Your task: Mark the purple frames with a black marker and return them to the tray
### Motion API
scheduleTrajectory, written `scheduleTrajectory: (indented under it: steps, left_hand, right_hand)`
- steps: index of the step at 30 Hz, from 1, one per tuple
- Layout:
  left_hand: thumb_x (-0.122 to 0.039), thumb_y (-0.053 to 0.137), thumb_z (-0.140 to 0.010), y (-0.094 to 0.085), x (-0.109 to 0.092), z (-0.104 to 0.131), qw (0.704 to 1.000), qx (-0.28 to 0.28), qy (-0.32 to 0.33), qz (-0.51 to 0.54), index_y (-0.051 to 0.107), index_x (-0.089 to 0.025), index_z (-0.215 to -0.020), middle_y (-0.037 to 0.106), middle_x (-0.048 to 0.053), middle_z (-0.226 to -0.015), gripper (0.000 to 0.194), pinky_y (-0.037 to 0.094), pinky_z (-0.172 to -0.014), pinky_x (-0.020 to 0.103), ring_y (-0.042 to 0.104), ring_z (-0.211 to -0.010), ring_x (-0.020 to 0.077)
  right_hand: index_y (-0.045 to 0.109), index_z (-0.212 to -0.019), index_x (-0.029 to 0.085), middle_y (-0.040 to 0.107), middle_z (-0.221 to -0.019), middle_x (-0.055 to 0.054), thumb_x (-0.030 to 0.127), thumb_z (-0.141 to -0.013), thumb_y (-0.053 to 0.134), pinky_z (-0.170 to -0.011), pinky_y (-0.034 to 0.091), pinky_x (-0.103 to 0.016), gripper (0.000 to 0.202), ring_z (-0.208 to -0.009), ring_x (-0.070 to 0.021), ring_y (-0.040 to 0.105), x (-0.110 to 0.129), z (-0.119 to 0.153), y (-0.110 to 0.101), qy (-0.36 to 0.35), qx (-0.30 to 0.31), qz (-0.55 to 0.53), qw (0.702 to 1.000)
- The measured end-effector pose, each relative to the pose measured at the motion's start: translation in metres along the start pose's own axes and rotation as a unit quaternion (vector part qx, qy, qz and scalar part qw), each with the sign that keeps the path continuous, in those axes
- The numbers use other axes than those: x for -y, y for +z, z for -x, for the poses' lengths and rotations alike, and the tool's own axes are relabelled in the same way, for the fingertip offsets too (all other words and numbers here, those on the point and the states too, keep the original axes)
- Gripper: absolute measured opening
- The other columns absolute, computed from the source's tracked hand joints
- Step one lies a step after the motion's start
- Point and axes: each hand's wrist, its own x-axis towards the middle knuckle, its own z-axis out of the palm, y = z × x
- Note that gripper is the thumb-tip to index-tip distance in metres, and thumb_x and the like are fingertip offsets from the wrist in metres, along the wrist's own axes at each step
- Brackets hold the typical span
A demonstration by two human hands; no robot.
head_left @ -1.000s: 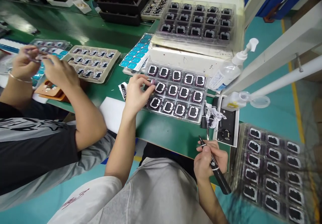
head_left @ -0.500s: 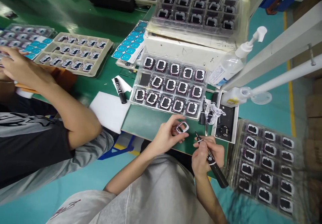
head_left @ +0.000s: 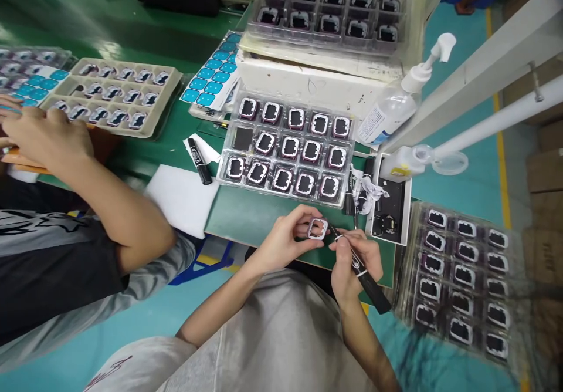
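Note:
Between the thumb and fingers of my left hand is a small square frame with rounded corners, white on its face and purplish at its side. My right hand grips a black marker pen like a writing tool. The marker's uncapped tip points at the right edge of the frame, very close to it; whether it touches, I cannot tell. Just beyond my hands lies a clear plastic tray of similar frames, with one pocket in its middle row holding no frame.
At right stand a pump bottle, a small open box and another frame tray. A second marker lies left, near a white foam sheet. A co-worker's arm reaches over a beige tray.
My right hand has brought the marker tip left and up to the frame's edge. My left hand has turned the frame more upright. The whole view has shifted slightly.

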Motion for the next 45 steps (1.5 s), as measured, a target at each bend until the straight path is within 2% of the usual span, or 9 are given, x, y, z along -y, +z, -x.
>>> scheduleTrajectory:
  steps: [3, 7, 15, 23, 28, 34, 37, 42, 45]
  left_hand:
    - [-0.031, 0.103, -0.088, 0.003, 0.006, 0.000, 1.000, -0.011, 0.005, -0.011, 0.071, -0.023, -0.126, 0.088, 0.005, -0.114, 0.051, 0.076, -0.103, 0.039, 0.090, -0.104, 0.0250]
    - [-0.030, 0.097, -0.093, 0.005, 0.010, 0.001, 0.999, -0.017, 0.024, -0.039, 0.072, -0.024, -0.124, 0.089, 0.004, -0.113, 0.041, 0.076, -0.100, 0.037, 0.091, -0.104, 0.0242]
    - [-0.027, 0.089, -0.098, 0.008, 0.008, 0.002, 0.994, -0.029, 0.039, -0.098, 0.073, -0.027, -0.125, 0.090, 0.003, -0.119, 0.031, 0.076, -0.101, 0.036, 0.091, -0.108, 0.0237]
    - [-0.024, 0.085, -0.098, 0.008, 0.005, 0.002, 0.991, -0.031, 0.034, -0.123, 0.073, -0.026, -0.126, 0.091, 0.003, -0.120, 0.030, 0.074, -0.101, 0.034, 0.090, -0.109, 0.0237]
    - [-0.024, 0.085, -0.098, 0.010, 0.007, 0.004, 0.987, -0.043, 0.032, -0.153, 0.073, -0.026, -0.125, 0.091, 0.003, -0.115, 0.030, 0.073, -0.096, 0.033, 0.090, -0.105, 0.0237]
    - [-0.030, 0.083, -0.103, 0.009, 0.013, 0.005, 0.980, -0.040, 0.042, -0.192, 0.075, -0.026, -0.130, 0.091, 0.004, -0.117, 0.029, 0.072, -0.096, 0.034, 0.090, -0.106, 0.0246]
    - [-0.034, 0.084, -0.104, 0.009, 0.013, 0.005, 0.978, -0.038, 0.045, -0.199, 0.076, -0.027, -0.131, 0.091, 0.005, -0.120, 0.029, 0.072, -0.096, 0.036, 0.090, -0.107, 0.0261]
    - [-0.035, 0.083, -0.104, 0.009, 0.009, 0.006, 0.979, -0.034, 0.043, -0.196, 0.076, -0.027, -0.129, 0.091, 0.005, -0.117, 0.027, 0.072, -0.096, 0.037, 0.090, -0.106, 0.0266]
    - [-0.034, 0.083, -0.104, 0.010, 0.008, 0.007, 0.979, -0.036, 0.038, -0.195, 0.075, -0.026, -0.130, 0.091, 0.005, -0.119, 0.028, 0.072, -0.098, 0.037, 0.090, -0.108, 0.0264]
  right_hand:
    - [0.071, -0.105, 0.029, 0.073, -0.069, 0.008, 0.023, -0.096, 0.080, -0.080, 0.079, -0.048, 0.014, -0.084, -0.0236, 0.086, -0.001, 0.000, 0.000, -0.008, 0.027, -0.017, 0.999]
    - [0.069, -0.101, 0.029, 0.074, -0.072, 0.008, 0.022, -0.094, 0.079, -0.083, 0.082, -0.052, 0.014, -0.080, -0.0213, 0.084, 0.001, -0.002, 0.000, -0.032, 0.060, 0.003, 0.998]
    - [0.071, -0.098, 0.029, 0.073, -0.073, 0.008, 0.016, -0.093, 0.078, -0.081, 0.079, -0.042, 0.015, -0.084, -0.0214, 0.086, 0.007, -0.006, -0.001, -0.032, 0.080, 0.034, 0.996]
    - [0.074, -0.099, 0.029, 0.081, -0.084, 0.006, 0.013, -0.090, 0.080, -0.080, 0.074, -0.040, 0.019, -0.087, -0.0232, 0.088, 0.007, -0.005, 0.000, -0.019, 0.077, 0.029, 0.996]
    - [0.074, -0.094, 0.030, 0.080, -0.081, 0.006, 0.017, -0.090, 0.080, -0.075, 0.073, -0.039, 0.015, -0.087, -0.0253, 0.090, 0.012, -0.007, 0.002, -0.003, 0.062, 0.031, 0.998]
    - [0.073, -0.093, 0.031, 0.076, -0.074, 0.008, 0.019, -0.092, 0.079, -0.074, 0.074, -0.040, 0.013, -0.082, -0.0257, 0.089, 0.016, -0.009, 0.004, -0.012, 0.053, 0.045, 0.998]
    - [0.073, -0.094, 0.030, 0.078, -0.078, 0.006, 0.019, -0.092, 0.077, -0.074, 0.075, -0.041, 0.012, -0.083, -0.0256, 0.089, 0.015, -0.010, 0.004, -0.034, 0.064, 0.053, 0.996]
    - [0.075, -0.103, 0.030, 0.077, -0.081, 0.005, 0.018, -0.094, 0.074, -0.068, 0.075, -0.041, 0.015, -0.078, -0.0232, 0.085, 0.014, -0.013, 0.005, -0.122, 0.082, 0.067, 0.987]
    - [0.074, -0.105, 0.030, 0.075, -0.081, 0.005, 0.018, -0.096, 0.073, -0.070, 0.076, -0.040, 0.015, -0.078, -0.0224, 0.085, 0.014, -0.013, 0.005, -0.133, 0.090, 0.075, 0.984]
